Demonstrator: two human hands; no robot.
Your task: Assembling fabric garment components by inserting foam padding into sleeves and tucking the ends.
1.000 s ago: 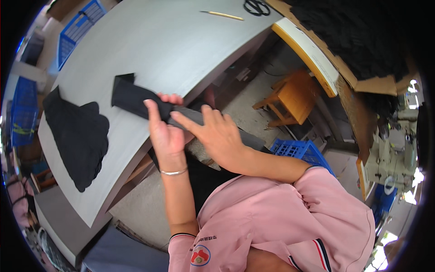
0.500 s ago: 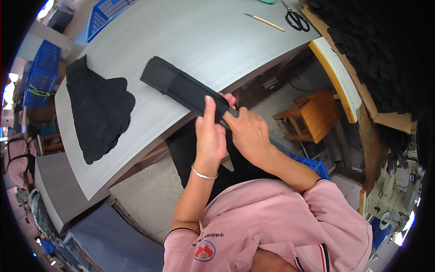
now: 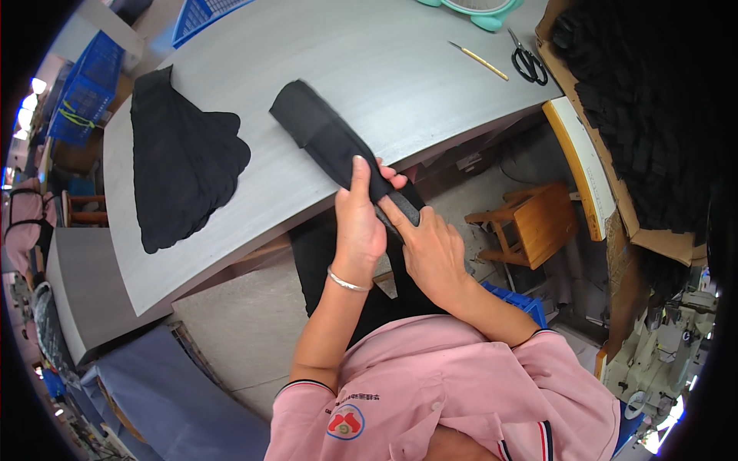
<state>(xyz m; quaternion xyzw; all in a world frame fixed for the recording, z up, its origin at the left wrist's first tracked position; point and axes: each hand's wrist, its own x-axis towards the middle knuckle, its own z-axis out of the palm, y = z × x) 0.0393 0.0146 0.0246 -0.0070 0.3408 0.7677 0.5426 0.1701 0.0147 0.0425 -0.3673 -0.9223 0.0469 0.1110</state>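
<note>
A long black fabric sleeve [image 3: 338,138] slants from over the grey table toward my body, its far end a flat, wider band. My left hand [image 3: 361,219] is closed round its near part, thumb on top and fingertips showing at the far side. At the near end, my right hand [image 3: 434,250] pinches a dark grey, textured edge [image 3: 403,209] with the index finger stretched toward the opening. Whether that grey piece is the lining or a separate insert, I cannot tell. To the left, a fanned stack of black fabric pieces [image 3: 184,169] lies on the table.
On the grey table [image 3: 369,61] are a yellow-handled pointed tool [image 3: 480,61], black-handled scissors [image 3: 529,65] and a green-rimmed round object [image 3: 486,17]. A cardboard box [image 3: 646,238] of black pieces stands right. A wooden stool [image 3: 530,223] and blue crates [image 3: 88,88] stand around.
The view has shifted, bringing the green-rimmed object further in. My right hand has drawn slightly toward me, and more of the grey textured edge shows between my hands.
</note>
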